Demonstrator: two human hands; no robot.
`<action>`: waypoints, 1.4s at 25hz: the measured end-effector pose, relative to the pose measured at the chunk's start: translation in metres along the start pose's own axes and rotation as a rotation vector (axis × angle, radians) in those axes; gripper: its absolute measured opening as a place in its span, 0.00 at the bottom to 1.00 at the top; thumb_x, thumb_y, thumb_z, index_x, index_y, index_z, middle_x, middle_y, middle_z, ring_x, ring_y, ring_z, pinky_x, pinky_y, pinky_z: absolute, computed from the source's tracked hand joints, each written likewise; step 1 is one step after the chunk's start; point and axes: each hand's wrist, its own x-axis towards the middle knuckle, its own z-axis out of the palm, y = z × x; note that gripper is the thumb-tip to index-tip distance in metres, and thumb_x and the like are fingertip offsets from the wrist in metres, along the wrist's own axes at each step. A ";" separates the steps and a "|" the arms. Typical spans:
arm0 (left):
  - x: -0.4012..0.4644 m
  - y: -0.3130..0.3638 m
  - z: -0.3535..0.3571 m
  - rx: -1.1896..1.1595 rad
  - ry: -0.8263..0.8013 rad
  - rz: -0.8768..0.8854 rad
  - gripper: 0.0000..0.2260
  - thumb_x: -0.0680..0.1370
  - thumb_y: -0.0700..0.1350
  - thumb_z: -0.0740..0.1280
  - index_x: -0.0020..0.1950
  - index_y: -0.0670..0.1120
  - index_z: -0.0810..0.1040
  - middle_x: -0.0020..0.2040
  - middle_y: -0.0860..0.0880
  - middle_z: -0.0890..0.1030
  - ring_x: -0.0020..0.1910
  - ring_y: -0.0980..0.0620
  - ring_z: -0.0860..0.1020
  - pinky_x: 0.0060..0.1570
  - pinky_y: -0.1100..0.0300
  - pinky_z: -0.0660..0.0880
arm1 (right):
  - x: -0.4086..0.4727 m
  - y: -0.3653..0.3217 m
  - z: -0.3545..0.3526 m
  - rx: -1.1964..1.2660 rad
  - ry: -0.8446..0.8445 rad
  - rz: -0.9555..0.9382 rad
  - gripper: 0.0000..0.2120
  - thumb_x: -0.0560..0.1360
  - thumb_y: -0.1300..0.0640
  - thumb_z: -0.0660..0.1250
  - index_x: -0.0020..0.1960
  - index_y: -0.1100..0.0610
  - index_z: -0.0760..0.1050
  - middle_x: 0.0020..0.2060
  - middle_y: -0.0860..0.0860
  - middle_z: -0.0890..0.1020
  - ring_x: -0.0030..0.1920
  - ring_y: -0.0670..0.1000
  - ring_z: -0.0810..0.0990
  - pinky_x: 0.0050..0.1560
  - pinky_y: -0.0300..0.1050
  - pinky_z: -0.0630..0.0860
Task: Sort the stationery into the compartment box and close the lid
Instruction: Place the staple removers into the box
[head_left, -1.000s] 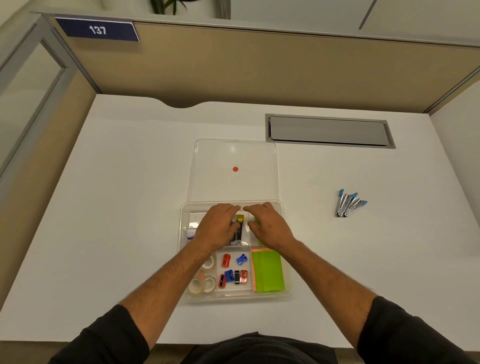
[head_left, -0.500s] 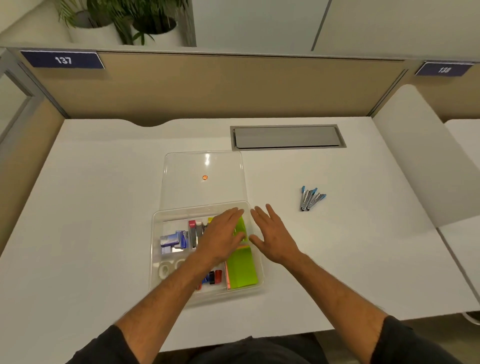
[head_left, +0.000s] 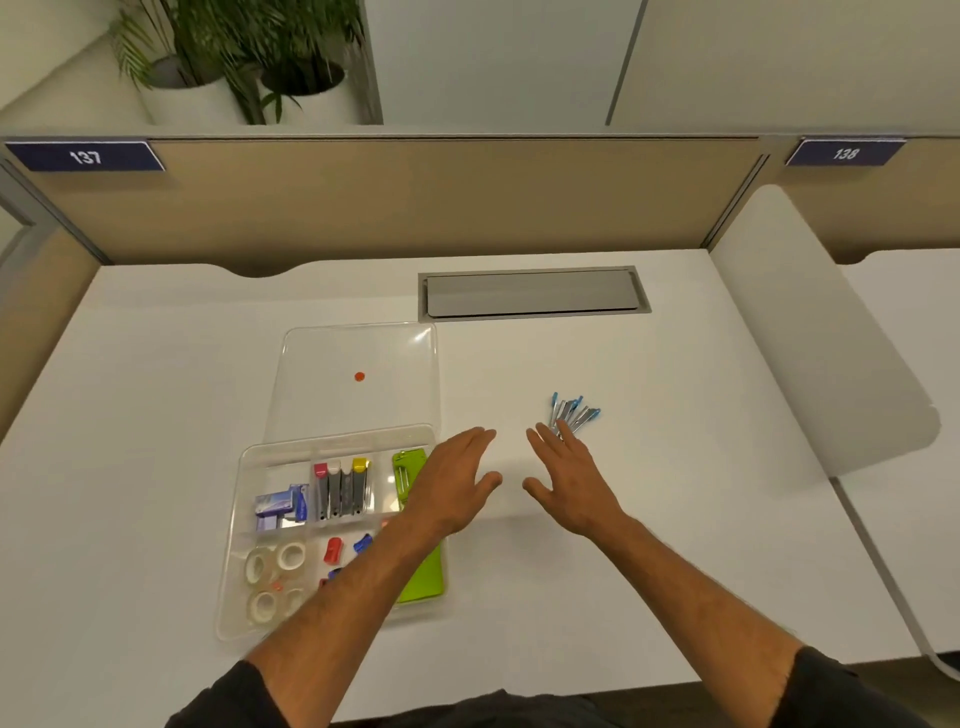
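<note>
The clear compartment box (head_left: 235, 551) lies on the white desk at lower left, its clear lid (head_left: 358, 353) with a red dot folded open behind it. Inside are staplers (head_left: 341, 486), a blue staple box (head_left: 280, 505), tape rolls (head_left: 272, 571), small red and blue sharpeners (head_left: 332, 550) and green sticky notes (head_left: 423, 579). A bunch of blue-tipped pens (head_left: 574, 413) lies on the desk to the right. My left hand (head_left: 454, 483) hovers flat over the box's right edge, holding nothing. My right hand (head_left: 569, 480) is spread flat, its fingertips just short of the pens.
A grey cable hatch (head_left: 532, 293) is set into the desk behind the pens. A tan partition (head_left: 415, 202) closes the back and a white divider (head_left: 810, 332) the right side. Potted plants (head_left: 249, 57) stand beyond the partition.
Both hands have left the box's stapler compartment and moved right across the desk, fingers straightened. The right hand now reaches the near end of the pens. The view shifted right.
</note>
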 end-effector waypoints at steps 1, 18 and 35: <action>0.006 0.004 0.004 0.004 0.005 0.001 0.27 0.81 0.55 0.63 0.78 0.50 0.61 0.78 0.50 0.64 0.76 0.52 0.60 0.74 0.59 0.55 | 0.002 0.012 -0.003 0.001 -0.001 -0.003 0.33 0.80 0.43 0.61 0.80 0.51 0.51 0.80 0.50 0.54 0.80 0.53 0.46 0.77 0.51 0.48; 0.107 0.040 0.073 -0.053 -0.147 -0.141 0.22 0.80 0.49 0.66 0.73 0.50 0.69 0.70 0.52 0.72 0.68 0.51 0.70 0.65 0.57 0.68 | 0.006 0.131 -0.005 0.125 -0.032 0.130 0.27 0.79 0.50 0.64 0.76 0.56 0.63 0.74 0.52 0.68 0.78 0.56 0.54 0.75 0.49 0.55; 0.141 0.026 0.084 0.058 -0.182 -0.318 0.20 0.72 0.33 0.61 0.63 0.46 0.68 0.51 0.45 0.74 0.43 0.44 0.74 0.40 0.49 0.74 | 0.087 0.145 -0.022 0.174 0.018 0.086 0.20 0.74 0.66 0.65 0.65 0.59 0.75 0.60 0.53 0.78 0.65 0.57 0.69 0.59 0.48 0.72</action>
